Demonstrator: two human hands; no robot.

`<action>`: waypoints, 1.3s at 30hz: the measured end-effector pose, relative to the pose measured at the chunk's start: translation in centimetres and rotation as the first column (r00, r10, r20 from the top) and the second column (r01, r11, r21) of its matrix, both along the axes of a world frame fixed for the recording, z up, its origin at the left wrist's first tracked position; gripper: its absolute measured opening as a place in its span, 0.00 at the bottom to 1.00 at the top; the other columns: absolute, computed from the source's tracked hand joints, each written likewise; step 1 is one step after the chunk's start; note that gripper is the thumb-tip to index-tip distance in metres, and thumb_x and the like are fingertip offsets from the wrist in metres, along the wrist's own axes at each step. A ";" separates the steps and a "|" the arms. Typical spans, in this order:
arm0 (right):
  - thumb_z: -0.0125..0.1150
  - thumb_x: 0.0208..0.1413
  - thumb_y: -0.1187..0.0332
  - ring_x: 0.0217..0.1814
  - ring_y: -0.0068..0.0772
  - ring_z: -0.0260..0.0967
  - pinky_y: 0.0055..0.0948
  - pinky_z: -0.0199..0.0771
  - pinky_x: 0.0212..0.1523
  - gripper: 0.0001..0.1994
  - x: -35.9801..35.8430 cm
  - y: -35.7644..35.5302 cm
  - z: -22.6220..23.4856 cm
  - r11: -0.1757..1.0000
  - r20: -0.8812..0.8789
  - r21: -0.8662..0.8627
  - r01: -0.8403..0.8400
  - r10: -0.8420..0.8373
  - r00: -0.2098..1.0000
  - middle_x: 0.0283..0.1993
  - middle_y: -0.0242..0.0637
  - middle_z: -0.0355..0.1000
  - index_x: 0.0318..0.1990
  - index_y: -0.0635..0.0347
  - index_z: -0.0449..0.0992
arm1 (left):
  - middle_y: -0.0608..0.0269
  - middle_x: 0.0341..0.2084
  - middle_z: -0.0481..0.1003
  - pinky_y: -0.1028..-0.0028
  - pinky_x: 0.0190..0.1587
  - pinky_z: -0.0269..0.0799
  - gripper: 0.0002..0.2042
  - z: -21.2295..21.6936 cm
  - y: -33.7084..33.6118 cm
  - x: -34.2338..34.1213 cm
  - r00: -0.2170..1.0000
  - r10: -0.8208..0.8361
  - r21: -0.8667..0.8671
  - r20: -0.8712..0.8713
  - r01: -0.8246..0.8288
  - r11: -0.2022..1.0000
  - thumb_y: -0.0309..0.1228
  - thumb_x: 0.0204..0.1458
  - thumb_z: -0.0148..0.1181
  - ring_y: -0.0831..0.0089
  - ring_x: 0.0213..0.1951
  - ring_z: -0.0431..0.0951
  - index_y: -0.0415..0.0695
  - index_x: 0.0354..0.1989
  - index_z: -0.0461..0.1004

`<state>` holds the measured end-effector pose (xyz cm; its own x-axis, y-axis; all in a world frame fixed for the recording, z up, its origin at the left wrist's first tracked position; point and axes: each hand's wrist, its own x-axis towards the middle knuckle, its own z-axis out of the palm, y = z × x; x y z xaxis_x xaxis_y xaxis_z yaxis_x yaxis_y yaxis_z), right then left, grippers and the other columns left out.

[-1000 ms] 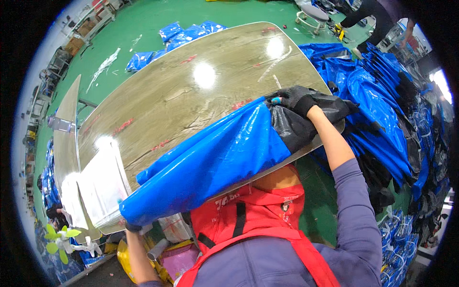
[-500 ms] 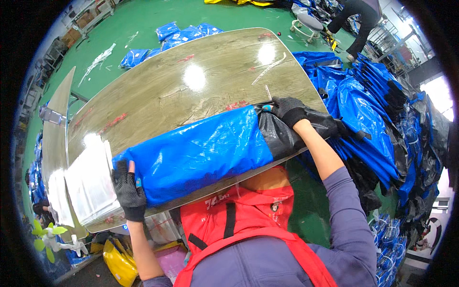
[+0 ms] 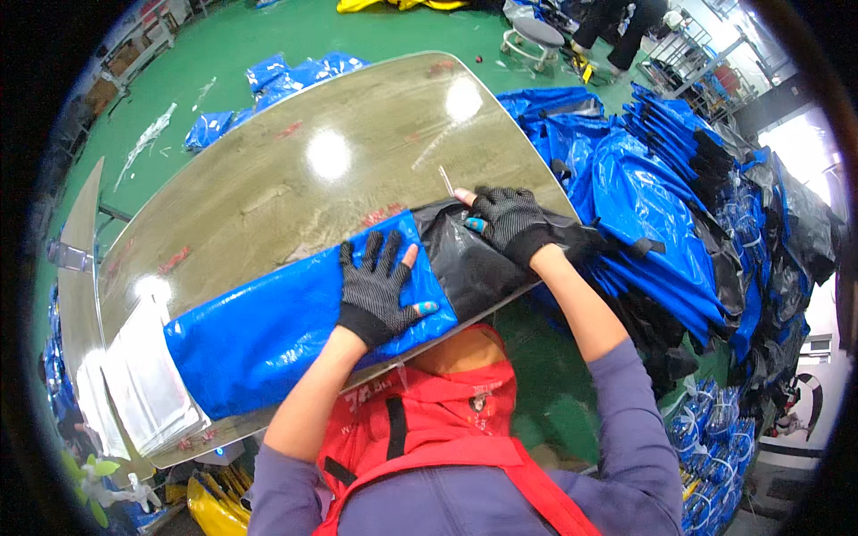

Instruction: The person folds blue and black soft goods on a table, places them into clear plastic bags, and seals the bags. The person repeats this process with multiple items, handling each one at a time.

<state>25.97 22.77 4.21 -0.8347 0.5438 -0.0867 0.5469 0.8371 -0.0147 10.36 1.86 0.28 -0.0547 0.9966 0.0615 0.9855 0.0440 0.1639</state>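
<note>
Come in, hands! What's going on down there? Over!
Left hand spread on blue-and-black plastic. Right hand on its black part. White stack at its left end.

Can pass freely over the far half of the table (image 3: pixel 268 214). Over the blue sheet (image 3: pixel 246 344), has room at left but meets the left hand (image 3: pixel 375 290), then the right hand (image 3: pixel 509 221) on the black end (image 3: pixel 465 266). Runs into a white stack (image 3: pixel 147 384) at the left, a blue pile (image 3: pixel 648 196) past the right edge, the apron (image 3: pixel 438 402) at the near edge

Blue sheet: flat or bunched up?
Flat: the blue sheet lies as a straight-edged strip along the table, left hand spread on top.
</note>
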 end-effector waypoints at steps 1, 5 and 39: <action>0.54 0.55 0.53 0.54 0.45 0.68 0.45 0.66 0.53 0.25 0.2 0.3 -0.4 0.997 -0.161 0.075 -0.016 0.028 0.987 0.54 0.43 0.70 0.61 0.41 0.67 | 0.43 0.67 0.50 0.38 0.66 0.28 0.49 -0.4 0.4 0.2 0.994 -0.011 0.077 0.112 0.002 0.997 0.67 0.42 0.52 0.46 0.70 0.44 0.43 0.67 0.54; 0.52 0.56 0.53 0.59 0.46 0.64 0.48 0.60 0.58 0.22 2.4 -0.4 -1.0 0.994 -0.325 0.109 0.000 0.035 0.945 0.58 0.43 0.68 0.58 0.45 0.69 | 0.37 0.66 0.50 0.45 0.68 0.33 0.50 -0.6 2.9 1.4 0.979 -0.072 0.232 0.189 0.026 0.972 0.64 0.42 0.56 0.43 0.69 0.46 0.35 0.65 0.53; 0.53 0.50 0.39 0.72 0.59 0.45 0.56 0.34 0.70 0.44 -10.0 -16.0 -1.0 0.992 -0.317 0.119 0.053 -0.012 0.948 0.67 0.60 0.54 0.64 0.68 0.58 | 0.49 0.66 0.56 0.40 0.66 0.26 0.30 -1.8 -10.3 -6.9 0.994 0.094 0.020 0.048 -0.095 0.995 0.48 0.52 0.48 0.42 0.69 0.46 0.56 0.65 0.60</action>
